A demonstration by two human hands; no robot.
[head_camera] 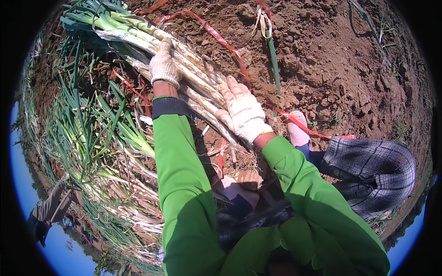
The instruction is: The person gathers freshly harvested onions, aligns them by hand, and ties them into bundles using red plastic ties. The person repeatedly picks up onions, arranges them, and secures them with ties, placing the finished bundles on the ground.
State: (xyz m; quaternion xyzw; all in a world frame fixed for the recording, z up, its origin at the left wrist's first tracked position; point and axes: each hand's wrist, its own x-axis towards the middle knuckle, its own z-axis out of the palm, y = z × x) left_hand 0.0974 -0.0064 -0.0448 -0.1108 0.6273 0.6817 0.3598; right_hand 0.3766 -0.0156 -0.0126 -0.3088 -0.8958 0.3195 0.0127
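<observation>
A bundle of long white-stemmed green onions (200,77) lies slantwise on the soil before me, leaves at upper left and roots at lower right. My left hand (165,65), in a dirty white knit glove, grips the stalks around their middle, below the leaves. Around the root end, my right hand (243,110) presses against the stalks in a similar glove, its thumb apart from the fingers. The undersides of the stalks are hidden. Red plastic ribbon (224,41) curves over the ground beside the bundle, and another red strip (304,127) runs past my right wrist.
More pulled green onions (117,193) lie heaped along the left. A single green leaf (272,62) with a dried tip rests on clumpy brown soil (321,62). My shoes (297,127) flank the root end. Another person (50,210) stands far off at lower left.
</observation>
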